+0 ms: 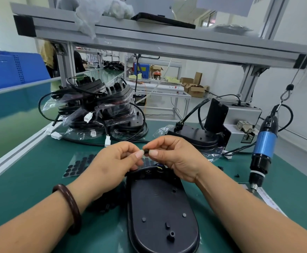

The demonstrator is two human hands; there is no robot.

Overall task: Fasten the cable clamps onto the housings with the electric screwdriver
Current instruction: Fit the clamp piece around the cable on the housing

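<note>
A black oval housing (160, 207) lies flat on the green mat right in front of me, its cable end under my hands. Just above that end, my left hand (116, 161) and my right hand (174, 156) together pinch a small black cable clamp (146, 152) between thumbs and fingertips. The blue and black electric screwdriver (263, 148) hangs on a hook and cord at the right, its bit near the mat, with no hand on it.
A pile of bagged black housings (101, 110) with cables and white connectors sits at the back left. Another housing (196, 137) lies by a grey screw feeder (240, 125) at the back right. A sheet of black round pads (79, 164) lies left of my hands.
</note>
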